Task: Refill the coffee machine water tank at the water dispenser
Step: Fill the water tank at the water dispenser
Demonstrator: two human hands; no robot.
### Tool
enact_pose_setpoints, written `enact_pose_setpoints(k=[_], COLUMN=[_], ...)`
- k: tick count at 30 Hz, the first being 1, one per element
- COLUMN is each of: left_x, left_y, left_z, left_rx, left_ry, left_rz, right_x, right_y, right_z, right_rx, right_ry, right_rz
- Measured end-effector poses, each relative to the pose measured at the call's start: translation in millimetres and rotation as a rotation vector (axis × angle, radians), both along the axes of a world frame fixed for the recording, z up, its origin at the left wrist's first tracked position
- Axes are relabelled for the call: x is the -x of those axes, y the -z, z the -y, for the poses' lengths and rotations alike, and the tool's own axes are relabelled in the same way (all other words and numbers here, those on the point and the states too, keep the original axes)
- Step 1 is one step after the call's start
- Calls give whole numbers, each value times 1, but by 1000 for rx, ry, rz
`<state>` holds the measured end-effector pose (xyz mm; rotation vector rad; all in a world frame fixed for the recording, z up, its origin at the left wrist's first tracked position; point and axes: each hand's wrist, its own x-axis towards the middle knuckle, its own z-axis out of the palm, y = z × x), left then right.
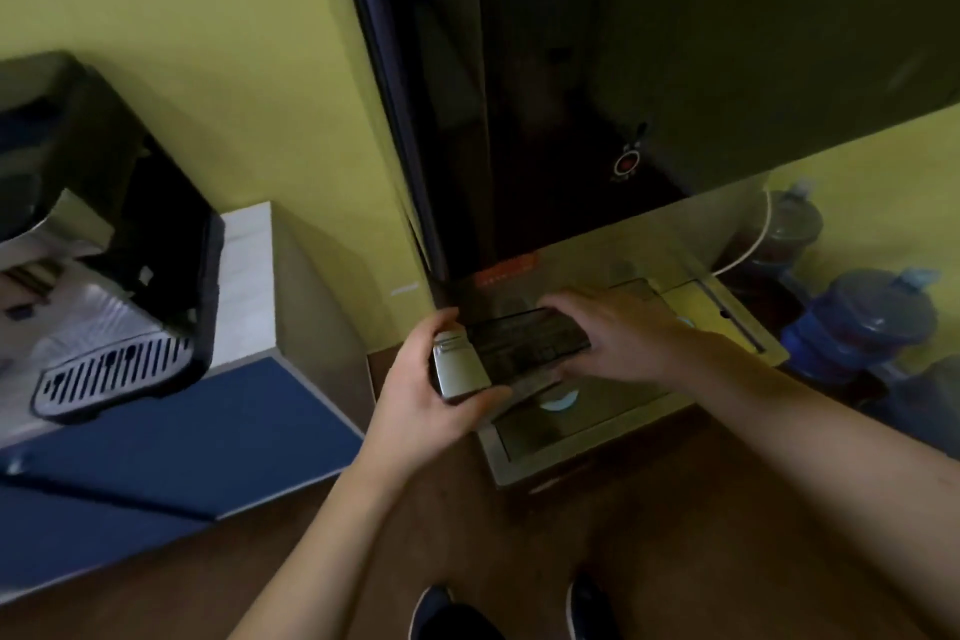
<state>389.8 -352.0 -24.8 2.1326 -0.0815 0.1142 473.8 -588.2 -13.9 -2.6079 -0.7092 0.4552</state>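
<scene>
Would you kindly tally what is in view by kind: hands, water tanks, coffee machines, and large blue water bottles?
Hands: 2 (left, right)
Water tank: 1
Coffee machine: 1
Blue water bottles: 2 clearly visible ()
Total: 6

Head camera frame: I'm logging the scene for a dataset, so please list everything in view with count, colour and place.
water tank: one, dark with a silver end, held over the dispenser tray
water dispenser: one, black, centre against the wall
dispenser tray: one, metallic, below the tank
coffee machine: one, black and silver, left on the cabinet
cabinet: one, blue front with pale top, lower left
water bottles: at least two, blue, on the floor, right
shoes: two, dark, bottom edge
left hand: grips the tank's silver end
right hand: grips the tank's dark end
</scene>
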Motion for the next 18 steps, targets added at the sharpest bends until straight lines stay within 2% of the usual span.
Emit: enact_pose_setpoints(k=[5, 10, 15, 18], left_x=[11, 19, 16, 10], left_y=[10, 4, -12, -20], left_z=[38, 67, 78, 79], left_rx=[49, 41, -115, -286], left_ry=[-174, -265, -323, -343], left_rz=[-103, 19, 49, 35], right_x=[-16, -23, 4, 29], right_y=[4, 11, 42, 70], right_z=[23, 33, 33, 19], right_rx=[46, -31, -220, -307], right_ry=[-123, -178, -36, 155], right_rz=[39, 67, 86, -55])
